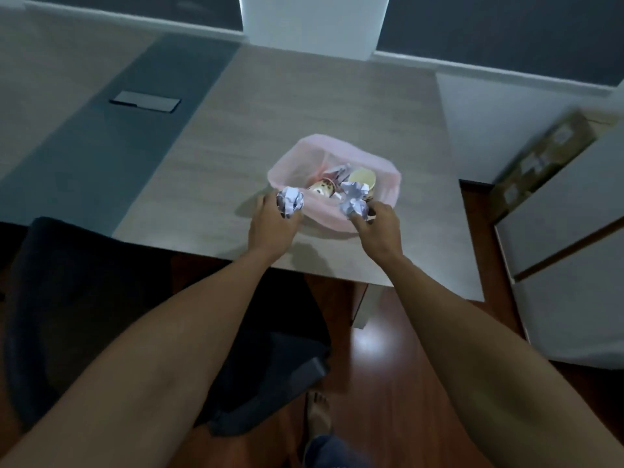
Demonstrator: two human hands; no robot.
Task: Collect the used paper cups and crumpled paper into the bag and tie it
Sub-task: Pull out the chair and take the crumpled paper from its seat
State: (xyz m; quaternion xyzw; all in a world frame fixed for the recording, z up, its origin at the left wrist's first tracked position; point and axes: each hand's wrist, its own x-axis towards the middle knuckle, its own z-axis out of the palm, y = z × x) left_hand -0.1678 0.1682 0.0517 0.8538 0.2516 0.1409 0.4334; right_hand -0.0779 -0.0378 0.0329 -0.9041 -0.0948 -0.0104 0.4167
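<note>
Pink and thin, the plastic bag point(385, 184) stands open on the wooden surface point(304, 106), just beyond both hands. The left hand point(271, 219) has its grip curled round a ball of crumpled paper point(290, 201), held at the bag's near-left rim. The right hand point(378, 224) grips a second crumpled paper point(354, 199) in its fingertips, and this ball sits over the bag's near edge, partly above the opening. Whether either ball touches the plastic cannot be told.

Inside the bag, just past the right grip, a pale yellow paper cup point(363, 179) lies with its mouth turned upward. Between the two grips and a little farther in, a brown-patterned paper cup point(322, 188) lies tilted on its side. Behind it another scrap of crumpled paper point(337, 170) shows, partly hidden.

Well to the left of the left grip, a dark flat rectangular object point(145, 101) lies on a grey strip of the surface. Below the forearms, a dark chair point(84, 298) stands by the near edge, over a reddish wooden floor point(388, 383). Far to the right of the right grip, a blurred cardboard box point(543, 157) rests on a white cabinet point(574, 238).
</note>
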